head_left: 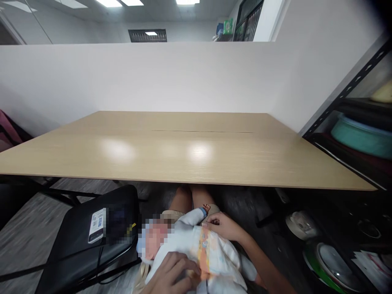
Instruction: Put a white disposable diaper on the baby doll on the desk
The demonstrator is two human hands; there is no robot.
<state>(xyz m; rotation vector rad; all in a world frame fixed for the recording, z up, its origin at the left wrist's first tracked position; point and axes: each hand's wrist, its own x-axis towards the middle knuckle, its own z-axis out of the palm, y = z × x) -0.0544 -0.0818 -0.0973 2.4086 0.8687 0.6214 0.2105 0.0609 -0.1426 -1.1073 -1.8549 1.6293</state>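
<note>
What looks like a baby doll lies across my lap in a white top, its head to the left and one small arm stretched forward. A white diaper with an orange patterned band is around its lower body. My left hand is at the near side, its bent fingers pinched at the diaper's front edge. On the far side, my right hand has curled fingers and thumb at the diaper's waist edge. The undersides of both grips are hidden.
A wooden table stands before my knees, against a white partition. To the left is a black chair with a phone-like labelled item and a cable. Shelving at right holds a teal basin.
</note>
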